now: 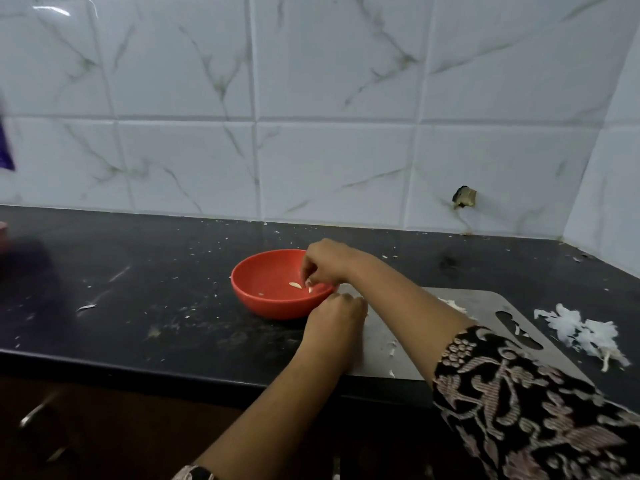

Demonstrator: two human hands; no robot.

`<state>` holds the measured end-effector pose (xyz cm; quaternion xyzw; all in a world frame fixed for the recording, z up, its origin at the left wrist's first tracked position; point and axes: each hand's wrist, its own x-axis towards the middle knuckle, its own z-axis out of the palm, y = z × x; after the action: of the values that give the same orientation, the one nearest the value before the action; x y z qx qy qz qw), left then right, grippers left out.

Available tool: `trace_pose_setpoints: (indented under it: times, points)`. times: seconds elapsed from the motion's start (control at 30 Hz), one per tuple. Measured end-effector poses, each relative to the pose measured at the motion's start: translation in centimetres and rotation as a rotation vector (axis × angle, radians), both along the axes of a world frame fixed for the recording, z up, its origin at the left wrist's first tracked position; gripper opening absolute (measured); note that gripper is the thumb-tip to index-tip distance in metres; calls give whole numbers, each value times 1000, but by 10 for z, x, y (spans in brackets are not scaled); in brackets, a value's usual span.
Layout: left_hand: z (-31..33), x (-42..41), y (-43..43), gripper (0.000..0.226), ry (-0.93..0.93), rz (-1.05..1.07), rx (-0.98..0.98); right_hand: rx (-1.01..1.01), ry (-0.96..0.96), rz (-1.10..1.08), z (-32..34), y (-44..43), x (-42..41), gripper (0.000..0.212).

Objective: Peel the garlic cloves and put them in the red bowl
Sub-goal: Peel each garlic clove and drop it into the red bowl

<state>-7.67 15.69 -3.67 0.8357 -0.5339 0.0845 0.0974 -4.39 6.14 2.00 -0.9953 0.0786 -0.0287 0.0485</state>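
- Head view: the red bowl [273,306] sits on the dark surface [138,323] with peeled garlic cloves [294,285] inside.
- The right hand [325,265] hangs over the bowl, grip loosened, fingers pointing down.
- The left hand [341,311] is curled beside the bowl's rim; I cannot tell whether its grip holds anything.

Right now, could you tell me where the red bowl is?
In the head view, the red bowl sits centre-frame, left of the steel board, beneath the right hand.

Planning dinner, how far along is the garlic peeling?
Two peeled cloves lie in the red bowl, and a pile of skins sits beside the steel board. The right hand hangs over the bowl; the left hand curls beside it, contents hidden. No unpeeled cloves show, so what's left is unclear.
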Motion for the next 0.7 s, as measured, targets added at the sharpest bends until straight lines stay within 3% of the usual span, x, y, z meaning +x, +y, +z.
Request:
trace_pose_setpoints:
  times: [0.13, 0.27, 0.5, 0.7]
  points:
    - [1, 1, 1, 31, -5, -12, -27, -58, -11, -36, 2, -2, 6, 20]
    - [-4, 0, 3, 17, -44, -35, -115, 153, -247, -39, 12, -17, -15, 22]
    - [-5, -2, 4, 16, -38, -37, -144, 418, -506, -154, 5, -55, -114, 17]
    - [-9, -1, 2, 24, 11, -27, -235, 350, -417, -310, -27, -73, -171, 15]
